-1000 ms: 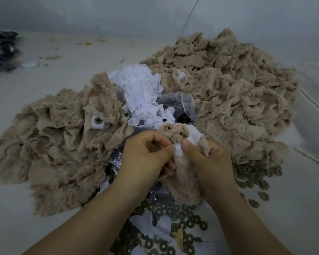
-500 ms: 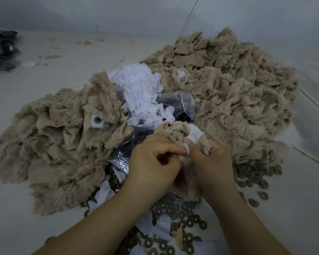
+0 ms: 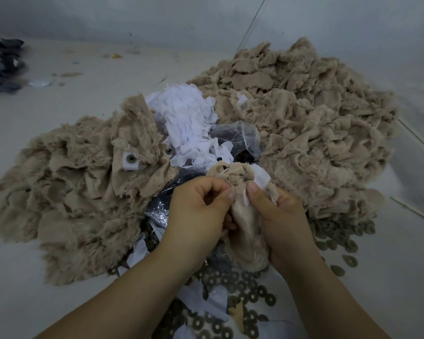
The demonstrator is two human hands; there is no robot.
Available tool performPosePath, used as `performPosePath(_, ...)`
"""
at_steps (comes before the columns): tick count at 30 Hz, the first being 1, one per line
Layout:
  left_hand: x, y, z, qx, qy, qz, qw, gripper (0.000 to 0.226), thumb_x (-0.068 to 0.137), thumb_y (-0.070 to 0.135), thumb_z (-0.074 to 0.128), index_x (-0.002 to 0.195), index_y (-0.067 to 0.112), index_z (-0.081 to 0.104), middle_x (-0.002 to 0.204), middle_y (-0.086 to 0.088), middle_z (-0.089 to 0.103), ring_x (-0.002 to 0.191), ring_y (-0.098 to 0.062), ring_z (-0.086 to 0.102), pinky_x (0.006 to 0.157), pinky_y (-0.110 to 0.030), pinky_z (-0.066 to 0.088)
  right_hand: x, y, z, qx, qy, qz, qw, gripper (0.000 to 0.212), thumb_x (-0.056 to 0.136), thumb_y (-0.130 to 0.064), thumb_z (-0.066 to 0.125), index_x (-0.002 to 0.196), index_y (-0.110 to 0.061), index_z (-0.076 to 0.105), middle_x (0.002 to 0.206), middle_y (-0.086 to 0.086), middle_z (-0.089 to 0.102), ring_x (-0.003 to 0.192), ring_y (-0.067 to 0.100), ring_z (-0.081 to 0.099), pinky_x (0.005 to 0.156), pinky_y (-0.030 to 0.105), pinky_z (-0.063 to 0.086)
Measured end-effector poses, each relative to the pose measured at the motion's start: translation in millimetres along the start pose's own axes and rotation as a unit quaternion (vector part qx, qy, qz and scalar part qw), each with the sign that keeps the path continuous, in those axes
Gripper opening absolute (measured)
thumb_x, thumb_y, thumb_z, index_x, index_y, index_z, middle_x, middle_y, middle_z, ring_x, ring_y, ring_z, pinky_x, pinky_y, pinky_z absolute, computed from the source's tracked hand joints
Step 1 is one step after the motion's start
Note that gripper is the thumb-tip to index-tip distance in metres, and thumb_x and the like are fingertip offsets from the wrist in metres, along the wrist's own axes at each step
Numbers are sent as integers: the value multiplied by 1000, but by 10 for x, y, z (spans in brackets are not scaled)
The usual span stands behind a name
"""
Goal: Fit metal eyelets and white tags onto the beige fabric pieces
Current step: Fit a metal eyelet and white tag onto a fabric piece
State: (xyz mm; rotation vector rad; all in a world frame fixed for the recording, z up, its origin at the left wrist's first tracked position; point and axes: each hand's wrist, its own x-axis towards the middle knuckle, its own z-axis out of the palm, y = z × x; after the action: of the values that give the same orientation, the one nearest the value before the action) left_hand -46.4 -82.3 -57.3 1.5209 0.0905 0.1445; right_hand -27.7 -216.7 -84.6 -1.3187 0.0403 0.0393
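A beige piece (image 3: 245,231) is bunched upright between both hands, just above the near edge of the floor area in view. The left hand (image 3: 198,214) has its fingers curled, thumb and forefinger pinching the cloth's top fold. The right hand (image 3: 282,221) wraps the piece from the other side, its thumb pressing a white tag (image 3: 261,178) against the cloth. A small dark spot shows in the crumpled top; whether it is an eyelet I cannot tell.

Under and in front of the hands lie loose eyelets (image 3: 242,287) mixed with white scraps, more of them spilling to the right. Behind the hands sit a clear bag (image 3: 240,137) and a heap of white tags (image 3: 189,123). A left pile (image 3: 66,192) of beige pieces holds one piece with a tag and eyelet fitted (image 3: 130,159). A bigger right pile (image 3: 304,118) reaches toward the wall. Dark cloth (image 3: 3,64) lies at the far left corner of the floor (image 3: 47,106)
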Motion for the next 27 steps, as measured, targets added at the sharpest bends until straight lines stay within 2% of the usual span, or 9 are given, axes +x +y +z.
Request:
performPosePath(5,-16,-1,19,3,-3,0,1000,14,93,2,62,82,-4,67,74,-28,66,64,-34,63,63,-47,59,5,-7,2,7,13,29,999,21,92,-23,64,90,-6,76,95,19,75,94,36,72,89,51,57)
performPosePath(9,-9,-28,11,45,1,13,999,15,93,3,63,79,4,68,72,-19,68,63,-28,66,61,-41,60,1,-19,11,-4,11,36,999,22,92,-22,64,89,-4,76,92,20,75,92,35,73,86,49,58)
performPosePath(11,-1,-46,16,87,9,36,995,17,92,6,64,76,10,68,71,-13,68,66,-31,66,62,-43,59,8,-13,7,-26,18,28,999,26,92,-23,64,90,2,74,89,24,74,91,42,71,82,53,59)
performPosePath(13,1,-62,29,126,22,65,990,19,91,9,66,73,16,67,69,-3,68,65,-25,65,63,-43,57,13,2,2,-53,26,8,998,30,92,-23,65,89,6,71,88,31,70,91,51,66,79,60,57)
performPosePath(15,-6,-68,41,150,40,89,984,21,89,9,67,71,20,64,69,2,65,64,-16,62,62,-39,56,10,14,5,-61,28,-13,998,22,93,-21,65,86,-1,74,87,27,72,90,49,67,80,61,57)
performPosePath(18,-27,-87,36,127,48,114,984,18,88,6,67,77,19,61,73,3,62,66,-12,59,62,-30,53,2,18,11,-62,21,-24,998,17,93,-18,65,86,-10,78,86,16,76,87,36,73,77,48,61)
performPosePath(23,-83,-93,4,167,29,232,958,9,84,10,70,81,19,69,85,7,63,82,-13,63,73,-22,52,-1,7,3,-43,25,-16,999,17,92,-19,67,86,-7,78,85,19,75,87,38,72,78,49,61)
performPosePath(25,-81,-97,-1,179,32,246,952,16,84,5,73,83,21,72,86,9,64,85,-9,63,76,-19,52,-7,2,-3,-50,22,-23,998,14,92,-18,68,86,-10,78,85,18,76,87,39,72,76,47,61)
performPosePath(27,-64,-105,-2,190,38,249,949,14,83,3,75,83,17,75,84,8,66,84,-6,64,76,-16,52,-13,0,-10,-50,20,-30,998,13,91,-15,68,86,-9,77,86,22,74,89,46,68,77,53,59)
